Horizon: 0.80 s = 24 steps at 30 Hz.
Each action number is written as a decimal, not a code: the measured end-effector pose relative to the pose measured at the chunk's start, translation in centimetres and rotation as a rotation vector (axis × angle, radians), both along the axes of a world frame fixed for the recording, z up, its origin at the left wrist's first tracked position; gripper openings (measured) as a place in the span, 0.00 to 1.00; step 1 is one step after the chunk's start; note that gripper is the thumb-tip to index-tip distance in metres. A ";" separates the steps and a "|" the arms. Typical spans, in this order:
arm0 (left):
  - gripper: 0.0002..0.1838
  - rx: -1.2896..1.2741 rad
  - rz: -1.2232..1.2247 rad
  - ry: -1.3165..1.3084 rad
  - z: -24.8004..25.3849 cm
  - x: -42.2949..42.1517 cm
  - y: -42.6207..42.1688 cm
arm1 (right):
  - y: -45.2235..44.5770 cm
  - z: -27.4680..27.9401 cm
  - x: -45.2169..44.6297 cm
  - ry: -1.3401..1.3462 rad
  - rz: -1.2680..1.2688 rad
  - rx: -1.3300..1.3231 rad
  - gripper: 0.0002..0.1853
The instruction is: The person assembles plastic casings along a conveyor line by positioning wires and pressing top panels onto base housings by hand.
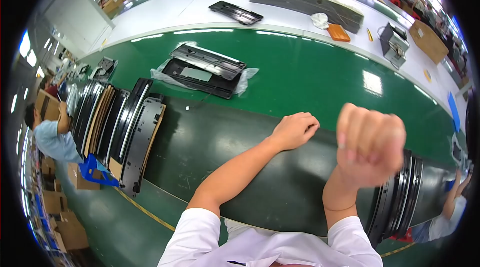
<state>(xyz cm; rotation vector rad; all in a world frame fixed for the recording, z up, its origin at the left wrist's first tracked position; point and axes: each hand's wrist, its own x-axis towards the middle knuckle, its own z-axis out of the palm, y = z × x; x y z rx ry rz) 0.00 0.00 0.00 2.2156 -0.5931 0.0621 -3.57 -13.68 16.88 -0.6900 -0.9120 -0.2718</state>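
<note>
My left hand [295, 131] rests on the dark green work table [210, 167], its fingers curled in and nothing seen in them. Raised nearer the camera, my right hand [370, 142] is folded into a loose fist, slightly blurred; no object shows in it. Ahead and to the left, a black plastic housing [200, 79] lies in clear wrap on the green surface. A second black panel with a silvery face [207, 61] lies over it. Neither hand touches them.
Upright stacks of panels stand left [137, 142] and right [405, 197] of me. A white bench [190, 7] beyond holds another black panel [235, 12], a long grey stack [305, 4] and an orange block [338, 33]. A co-worker [52, 137] is at far left; another's arm [452, 202] shows at right.
</note>
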 end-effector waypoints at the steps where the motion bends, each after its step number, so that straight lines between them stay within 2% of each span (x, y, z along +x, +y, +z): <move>1: 0.08 -0.024 0.012 -0.033 -0.4 0.3 -1.0 | 0.5 0.2 0.2 0.055 -0.145 -0.068 0.23; 2: 0.08 -0.064 0.013 -0.040 -1.0 0.6 -2.0 | 0.9 -0.6 1.6 0.065 -0.172 -0.121 0.22; 4: 0.09 -0.165 0.031 -0.055 0.0 0.0 0.1 | 6.7 -1.3 3.3 0.114 -0.335 -0.539 0.17; 6: 0.12 -0.333 -0.095 -0.073 -3.1 2.2 -0.8 | 11.3 -2.8 7.3 -0.087 -0.461 -0.849 0.09; 7: 0.12 -0.342 -0.089 -0.070 -2.9 2.0 -0.5 | 13.4 -4.1 9.4 -0.208 -0.454 -0.958 0.06; 9: 0.13 -0.176 -0.069 0.130 -1.1 1.4 0.1 | 16.8 -7.2 13.1 -0.429 -0.501 -1.307 0.17; 11: 0.13 -0.285 -0.058 0.109 -0.5 1.1 0.6 | 19.6 -11.6 17.0 -0.678 -0.578 -1.415 0.23; 14: 0.13 -0.391 -0.072 0.099 -0.8 1.4 0.6 | 21.2 -15.6 19.6 -0.791 -0.701 -1.487 0.22; 15: 0.14 -0.379 -0.066 0.112 -1.0 1.4 0.6 | 21.4 -15.8 19.7 -0.793 -0.693 -1.486 0.22; 17: 0.14 -0.370 -0.058 0.124 -1.5 1.5 0.7 | 21.6 -16.0 20.0 -0.517 -0.519 -1.706 0.24; 18: 0.14 -0.374 -0.050 0.129 -1.3 1.5 0.7 | 21.5 -15.7 20.1 -0.470 -0.485 -1.781 0.29; 21: 0.14 -0.366 -0.044 0.146 -0.6 1.5 0.5 | 20.3 -15.5 20.5 -0.535 -0.436 -1.754 0.32; 24: 0.15 -0.328 -0.039 0.170 -1.0 1.9 0.3 | 19.3 -12.9 18.8 -0.485 -0.367 -1.763 0.37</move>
